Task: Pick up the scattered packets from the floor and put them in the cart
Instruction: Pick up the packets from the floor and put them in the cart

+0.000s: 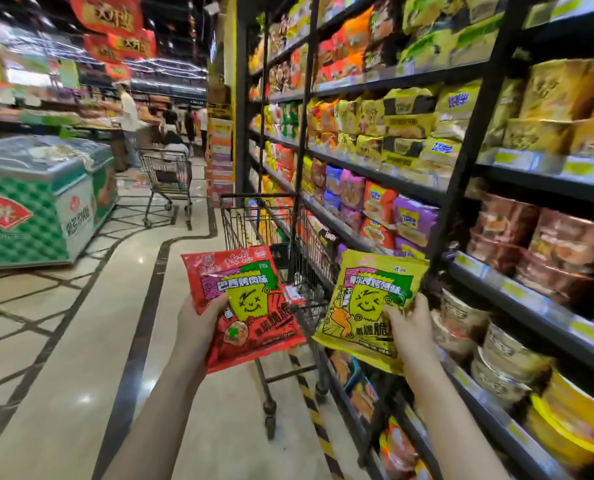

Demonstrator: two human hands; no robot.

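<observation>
Two packets held up — left hand (198,320) fingers grip red packet (243,306), right hand (410,327) fingers yellow packet (365,306).

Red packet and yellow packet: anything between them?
Head view: red packet in the left hand, yellow packet in the right hand. In the gap shows the wire cart behind them; packets don't touch.

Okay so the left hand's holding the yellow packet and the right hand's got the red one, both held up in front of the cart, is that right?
Not quite: the colours are swapped. In the head view the left hand holds the red packet and the right hand holds the yellow packet. The rest stands: both are held up in front of the cart.
</observation>
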